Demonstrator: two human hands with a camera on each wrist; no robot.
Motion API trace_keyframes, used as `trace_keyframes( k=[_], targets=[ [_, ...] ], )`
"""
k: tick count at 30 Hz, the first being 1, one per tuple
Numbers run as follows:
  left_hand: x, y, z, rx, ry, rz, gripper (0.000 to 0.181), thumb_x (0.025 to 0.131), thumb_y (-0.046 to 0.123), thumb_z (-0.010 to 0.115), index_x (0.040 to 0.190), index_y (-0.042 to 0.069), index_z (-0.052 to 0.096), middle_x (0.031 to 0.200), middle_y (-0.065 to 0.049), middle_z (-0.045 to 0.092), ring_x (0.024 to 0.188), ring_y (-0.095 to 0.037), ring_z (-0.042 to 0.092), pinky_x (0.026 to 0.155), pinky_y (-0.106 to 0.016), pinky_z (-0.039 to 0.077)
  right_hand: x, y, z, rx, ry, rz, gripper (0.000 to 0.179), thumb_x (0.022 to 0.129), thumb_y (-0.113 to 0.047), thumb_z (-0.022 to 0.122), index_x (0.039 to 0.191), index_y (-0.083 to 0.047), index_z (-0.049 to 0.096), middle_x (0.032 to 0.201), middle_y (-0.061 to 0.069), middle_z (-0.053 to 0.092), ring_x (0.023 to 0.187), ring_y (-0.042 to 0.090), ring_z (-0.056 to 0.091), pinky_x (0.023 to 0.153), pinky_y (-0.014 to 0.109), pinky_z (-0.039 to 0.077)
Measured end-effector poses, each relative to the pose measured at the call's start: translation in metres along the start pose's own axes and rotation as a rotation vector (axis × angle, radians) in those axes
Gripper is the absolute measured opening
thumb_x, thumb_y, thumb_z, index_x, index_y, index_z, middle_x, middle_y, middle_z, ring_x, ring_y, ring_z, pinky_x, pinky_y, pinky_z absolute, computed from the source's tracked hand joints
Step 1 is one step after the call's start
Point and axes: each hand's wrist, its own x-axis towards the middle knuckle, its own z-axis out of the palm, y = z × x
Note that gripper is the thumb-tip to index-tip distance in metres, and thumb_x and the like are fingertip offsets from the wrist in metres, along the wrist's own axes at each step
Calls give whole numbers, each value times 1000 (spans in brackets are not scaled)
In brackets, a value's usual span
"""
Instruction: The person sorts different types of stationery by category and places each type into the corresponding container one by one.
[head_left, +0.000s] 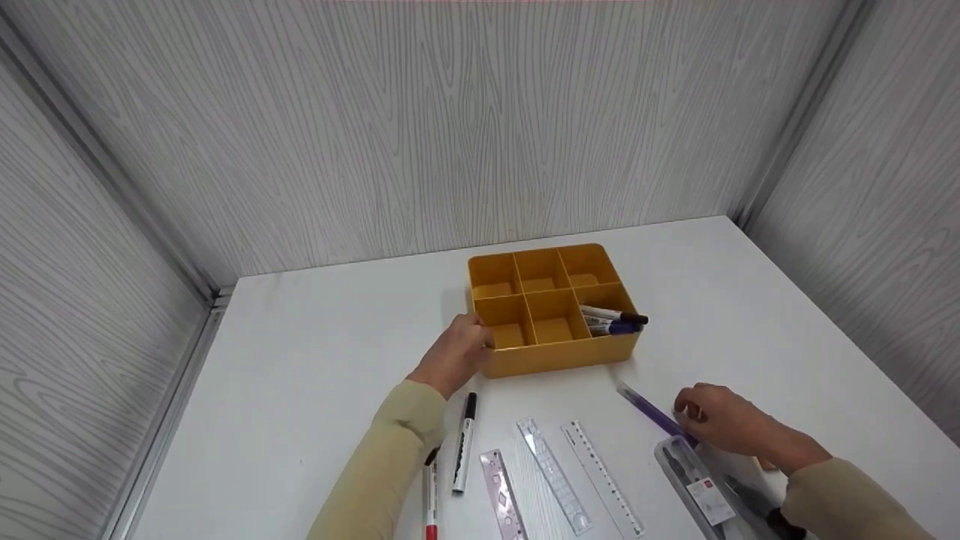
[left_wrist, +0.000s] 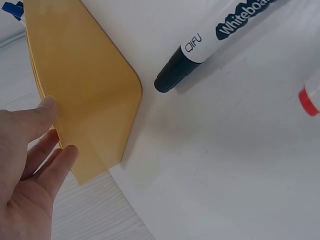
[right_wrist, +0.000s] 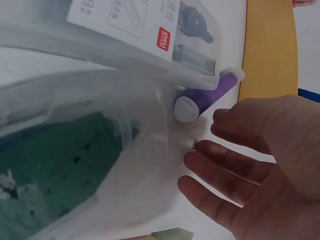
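Note:
A yellow six-compartment box stands toward the back of the table. My left hand grips its near-left corner at the rim; the left wrist view shows the thumb and fingertips against the side wall. White markers with black and blue caps lean in the box's near-right compartment. My right hand, fingers loosely bent and holding nothing, hovers beside a slim purple tube with whitish ends. This tube lies against a clear plastic case with a white label and a grey tool inside.
In front of the box lie a black-capped whiteboard marker, a red-ended marker, a pink ruler and two clear rulers. A translucent pouch with something green sits below the right hand. Grey panels enclose the table.

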Motion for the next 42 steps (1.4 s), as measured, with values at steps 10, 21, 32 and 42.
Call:
trace_keyframes(
  k=[10,21,32,42],
  targets=[
    [2,1,2,142,51,19,4,88,7,73,88,7,77,95,-7,69,83,-16,59,78,-26,58,-1,-4,7,-74,37,95,9,90,-10,64,98,-12,67,84,-2,58,72,12,52,58,30,44],
    [1,3,2,188,108,32,4,86,4,74,84,7,78,85,-8,71,79,-17,64,75,-29,58,1,-10,10,-95,-7,182,10,91,-27,68,97,-19,68,82,-5,58,72,12,52,64,36,35],
    [2,4,5,174,85,0,4,88,6,73,87,6,77,83,-7,71,73,-16,61,71,-27,57,6,-13,16,-15,-30,141,8,90,-13,66,97,-10,66,84,-1,58,76,14,52,66,28,44],
    [1,5,6,143,94,-9,6,88,6,72,89,7,78,84,-6,72,72,-14,60,71,-26,57,4,-18,5,-111,166,73,11,90,-12,66,100,-8,65,87,-1,58,75,12,53,63,31,48]
  ],
)
